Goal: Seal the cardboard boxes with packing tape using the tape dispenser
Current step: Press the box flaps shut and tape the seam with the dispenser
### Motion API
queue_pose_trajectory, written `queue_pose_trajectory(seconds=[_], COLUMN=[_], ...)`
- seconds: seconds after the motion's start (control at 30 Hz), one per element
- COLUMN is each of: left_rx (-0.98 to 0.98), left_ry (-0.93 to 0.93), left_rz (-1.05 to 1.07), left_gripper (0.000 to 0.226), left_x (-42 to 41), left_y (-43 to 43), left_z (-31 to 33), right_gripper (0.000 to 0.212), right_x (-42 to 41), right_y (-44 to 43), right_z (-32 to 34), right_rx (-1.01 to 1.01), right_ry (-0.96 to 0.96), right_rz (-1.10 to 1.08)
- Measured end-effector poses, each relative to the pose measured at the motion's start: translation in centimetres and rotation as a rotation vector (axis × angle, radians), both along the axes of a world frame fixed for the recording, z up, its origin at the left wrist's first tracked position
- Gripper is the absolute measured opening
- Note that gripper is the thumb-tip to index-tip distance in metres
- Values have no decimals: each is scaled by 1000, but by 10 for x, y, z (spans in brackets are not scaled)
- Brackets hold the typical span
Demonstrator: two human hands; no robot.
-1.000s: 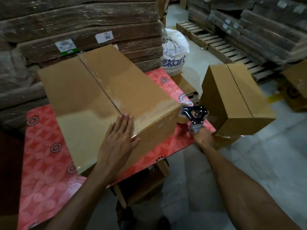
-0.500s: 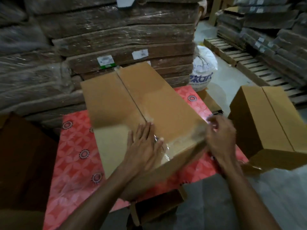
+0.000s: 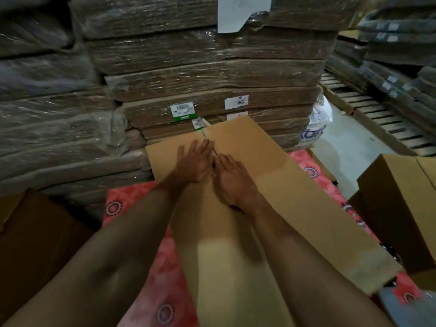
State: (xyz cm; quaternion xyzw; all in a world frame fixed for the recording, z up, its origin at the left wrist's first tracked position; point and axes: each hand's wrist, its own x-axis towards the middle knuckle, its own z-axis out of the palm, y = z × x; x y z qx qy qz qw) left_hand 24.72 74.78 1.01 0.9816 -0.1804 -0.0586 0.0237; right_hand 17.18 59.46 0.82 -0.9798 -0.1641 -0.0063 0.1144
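Observation:
A long brown cardboard box (image 3: pixel 283 185) lies on the red patterned table (image 3: pixel 165 291) and runs away from me. Its two top flaps meet in a centre seam. My left hand (image 3: pixel 194 162) lies flat on the left flap, fingers straight, right beside the seam near the far end. My right hand (image 3: pixel 232 179) lies flat on the right flap, just beside the left one. Both press down on the box top. A dark bit of the tape dispenser (image 3: pixel 389 252) peeks out past the box's right edge; the rest is hidden.
A second cardboard box (image 3: pixel 401 204) stands at the right, close to the table. Tall stacks of wrapped flat cardboard (image 3: pixel 212 74) fill the back and left. A white sack (image 3: pixel 315 128) and wooden pallets (image 3: pixel 377 114) lie at the back right. A dark box (image 3: pixel 40 237) sits at the left.
My right hand has left the tape dispenser at the table's right edge and come onto the box. Both hands slid along the seam toward the far end; my view tilted up.

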Motion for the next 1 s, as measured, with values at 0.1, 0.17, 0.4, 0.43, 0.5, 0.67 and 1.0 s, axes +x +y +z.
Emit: queue_pose_trajectory(seconds=[0.1, 0.17, 0.4, 0.43, 0.5, 0.67, 1.0], left_rx=[-17, -1, -12, -20, -14, -27, 19], left_ry=[-13, -33, -51, -52, -41, 23, 25], left_rz=[-28, -20, 59, 55, 61, 120, 206], left_gripper=[59, 61, 69, 69, 70, 81, 81], left_x=[28, 34, 42, 42, 41, 50, -20], left_y=[5, 5, -3, -3, -3, 0, 127], left_z=[-3, -7, -10, -11, -9, -2, 18], right_gripper=[62, 65, 68, 67, 66, 62, 49], right_x=[16, 12, -118, -147, -200, -298, -289], right_y=[6, 7, -30, -37, -50, -59, -96], right_z=[-3, -5, -1, -1, -1, -6, -18], right_rx=[-59, -91, -53, -66, -75, -1, 550], right_ry=[33, 57, 164, 184, 196, 170, 81], right_rz=[-61, -86, -192, -224, -286, -523, -383])
